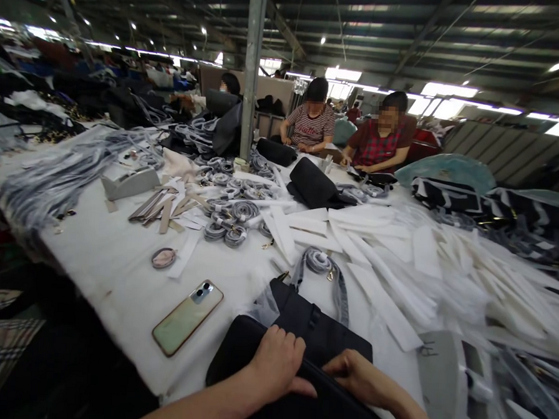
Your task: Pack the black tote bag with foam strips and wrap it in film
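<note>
A black bag (pixel 248 345) lies at the table's front edge, its flap (pixel 318 321) spread out away from me. My left hand (pixel 277 364) is closed over the rim of the bag's body, thumb on the near side. On the right, my right hand (pixel 362 377) grips the same rim, its fingertips partly hidden between the body and the flap. A grey strap (pixel 343 294), coiled and wrapped at its top, runs along the bag's far side with a gold clasp. Thin clear plastic (pixel 262 305) sits at the flap's left corner.
Left of the bag lies a phone (pixel 188 317); beyond it are a tape roll (pixel 163 258) and coiled straps (pixel 234 223). White foam strips (pixel 382 302) cover the right side near a grey tape dispenser (pixel 455 381). Two co-workers sit across the table by a metal post (pixel 251 77).
</note>
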`<action>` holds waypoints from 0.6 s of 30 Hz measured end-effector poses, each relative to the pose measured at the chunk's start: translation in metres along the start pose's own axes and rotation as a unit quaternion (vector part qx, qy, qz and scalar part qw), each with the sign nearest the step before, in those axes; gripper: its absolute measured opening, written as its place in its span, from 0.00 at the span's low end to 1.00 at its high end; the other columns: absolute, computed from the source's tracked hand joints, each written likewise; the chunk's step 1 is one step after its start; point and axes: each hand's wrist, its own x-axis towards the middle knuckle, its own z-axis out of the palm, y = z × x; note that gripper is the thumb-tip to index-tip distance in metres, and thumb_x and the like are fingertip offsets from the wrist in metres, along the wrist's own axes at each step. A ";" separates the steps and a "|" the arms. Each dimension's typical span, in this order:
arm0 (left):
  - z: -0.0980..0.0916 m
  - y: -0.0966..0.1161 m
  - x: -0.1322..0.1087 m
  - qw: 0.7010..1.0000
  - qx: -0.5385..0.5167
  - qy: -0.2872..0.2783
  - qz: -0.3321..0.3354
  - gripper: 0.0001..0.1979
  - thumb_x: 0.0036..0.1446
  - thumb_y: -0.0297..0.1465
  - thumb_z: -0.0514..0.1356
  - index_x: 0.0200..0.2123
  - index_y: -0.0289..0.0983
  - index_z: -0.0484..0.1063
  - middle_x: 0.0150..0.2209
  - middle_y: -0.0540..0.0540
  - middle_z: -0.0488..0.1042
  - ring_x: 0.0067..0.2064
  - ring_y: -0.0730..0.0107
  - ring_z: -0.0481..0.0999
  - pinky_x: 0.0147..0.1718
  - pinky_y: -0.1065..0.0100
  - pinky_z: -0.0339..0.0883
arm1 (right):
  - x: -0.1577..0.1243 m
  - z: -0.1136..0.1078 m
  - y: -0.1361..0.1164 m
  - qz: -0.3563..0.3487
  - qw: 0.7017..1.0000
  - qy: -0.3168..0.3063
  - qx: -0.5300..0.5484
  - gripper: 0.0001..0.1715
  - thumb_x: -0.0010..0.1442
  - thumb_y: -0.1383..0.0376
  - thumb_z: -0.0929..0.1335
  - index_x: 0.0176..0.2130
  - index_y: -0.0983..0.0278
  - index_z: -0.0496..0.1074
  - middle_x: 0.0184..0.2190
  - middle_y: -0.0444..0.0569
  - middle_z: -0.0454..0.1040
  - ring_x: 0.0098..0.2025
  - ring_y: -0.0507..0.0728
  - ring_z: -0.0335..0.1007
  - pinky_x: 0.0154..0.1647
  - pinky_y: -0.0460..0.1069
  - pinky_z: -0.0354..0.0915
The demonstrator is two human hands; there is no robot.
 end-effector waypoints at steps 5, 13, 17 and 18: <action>-0.008 -0.004 0.013 0.996 -0.013 -0.086 0.002 0.38 0.47 0.64 0.53 0.35 0.33 0.75 0.31 0.37 0.78 0.34 0.50 0.78 0.34 0.57 0.68 | -0.003 0.002 0.021 0.035 0.997 0.058 0.044 0.34 0.57 0.40 0.61 0.29 0.66 0.76 0.19 0.42 0.66 0.21 0.50 0.56 0.24 0.45 0.55; -0.001 -0.010 0.012 0.994 -0.009 -0.108 0.007 0.34 0.56 0.59 0.49 0.34 0.33 0.76 0.30 0.34 0.78 0.35 0.46 0.79 0.33 0.56 0.69 | -0.081 0.014 0.053 0.093 0.957 0.274 0.018 0.28 0.61 0.46 0.59 0.36 0.63 0.76 0.35 0.53 0.76 0.39 0.60 0.71 0.46 0.53 0.65; 0.000 -0.010 0.010 0.994 -0.008 -0.110 0.007 0.33 0.57 0.58 0.49 0.35 0.34 0.76 0.31 0.35 0.79 0.37 0.46 0.79 0.35 0.55 0.69 | -0.096 0.037 0.065 0.045 0.957 0.280 -0.057 0.22 0.62 0.59 0.58 0.46 0.60 0.75 0.42 0.51 0.75 0.46 0.59 0.69 0.52 0.54 0.62; -0.001 -0.009 0.009 0.994 -0.007 -0.110 0.006 0.32 0.57 0.58 0.49 0.35 0.35 0.76 0.32 0.35 0.79 0.37 0.45 0.79 0.35 0.54 0.69 | -0.096 0.042 0.068 0.040 0.958 0.275 -0.064 0.22 0.61 0.61 0.57 0.46 0.60 0.75 0.41 0.51 0.75 0.46 0.59 0.70 0.51 0.53 0.63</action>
